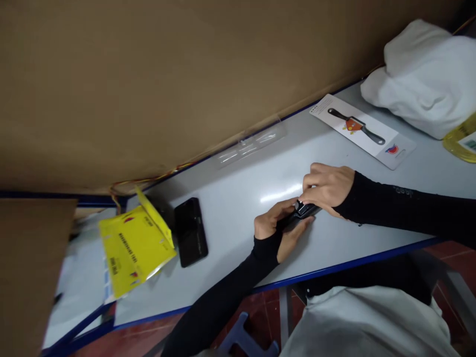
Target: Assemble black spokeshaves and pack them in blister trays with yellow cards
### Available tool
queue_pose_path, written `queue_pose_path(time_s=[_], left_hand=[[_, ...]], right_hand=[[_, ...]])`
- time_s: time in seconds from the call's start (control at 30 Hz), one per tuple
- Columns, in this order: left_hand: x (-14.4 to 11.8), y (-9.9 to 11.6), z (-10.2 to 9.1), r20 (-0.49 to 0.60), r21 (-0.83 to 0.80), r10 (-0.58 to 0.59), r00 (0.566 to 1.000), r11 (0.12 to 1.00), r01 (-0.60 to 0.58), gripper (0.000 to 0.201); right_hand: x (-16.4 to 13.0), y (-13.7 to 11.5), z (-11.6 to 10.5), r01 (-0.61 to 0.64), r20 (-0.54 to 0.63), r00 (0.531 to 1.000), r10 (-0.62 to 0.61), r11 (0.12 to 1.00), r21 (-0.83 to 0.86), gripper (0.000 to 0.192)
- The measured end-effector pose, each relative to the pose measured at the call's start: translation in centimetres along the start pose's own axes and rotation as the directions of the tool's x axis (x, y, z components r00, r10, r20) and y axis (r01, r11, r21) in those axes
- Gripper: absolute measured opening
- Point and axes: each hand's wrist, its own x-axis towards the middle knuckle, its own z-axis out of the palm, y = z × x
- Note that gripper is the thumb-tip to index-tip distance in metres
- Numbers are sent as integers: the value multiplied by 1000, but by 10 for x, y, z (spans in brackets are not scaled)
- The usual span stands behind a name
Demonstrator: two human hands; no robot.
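My left hand point(284, 225) is wrapped round one end of a black tool point(305, 209) with a shiny, frame-like middle part, low over the table. Bent over its other end, the fingers of my right hand point(325, 186) are closed and pinch near the shiny part. Much of the tool is hidden by both hands, so its exact kind does not show. Beyond my right hand lies a white backing card point(397, 151) printed with a picture of a black two-handled tool.
The white tabletop point(230, 238) has blue edges. Left of my hands lie a black phone point(191, 232) and a yellow package point(136, 248). Clear plastic packaging point(253, 144) rests by the cardboard wall point(186, 74). White cloth point(427, 79) and a yellow roll point(461, 141) are at the right.
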Motion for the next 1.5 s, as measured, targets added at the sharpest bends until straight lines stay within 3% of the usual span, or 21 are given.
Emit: queue_pose_path(time_s=[0.23, 0.43, 0.57, 0.73, 0.97, 1.3, 1.5], left_hand=[[0, 4, 0, 17, 18, -31, 999, 999, 31, 52], [-5, 3, 0, 17, -13, 16, 1000, 1000, -16, 57], [-3, 0, -4, 95, -20, 45, 994, 999, -43, 61], [-1, 0, -5, 56, 32, 104, 993, 994, -106, 49], [-2, 1, -5, 43, 48, 84, 996, 995, -86, 47], [-1, 2, 0, -47, -102, 66, 997, 992, -71, 32], [-2, 1, 4, -108, -33, 130, 986, 990, -134, 25]], right_hand=[[10, -16, -3, -5, 48, 999, 17, 973, -230, 33], [6, -6, -6, -11, 86, 996, 25, 987, -158, 21], [-1, 4, -5, 93, 56, 994, -88, 991, -92, 24], [-4, 15, 0, 184, 17, 983, -184, 983, 0, 28], [-3, 19, 0, 218, -29, 976, -217, 976, 24, 33], [-10, 5, -3, 114, -78, 990, -120, 991, -70, 33], [-17, -16, 7, -43, -136, 990, 25, 990, -132, 25]])
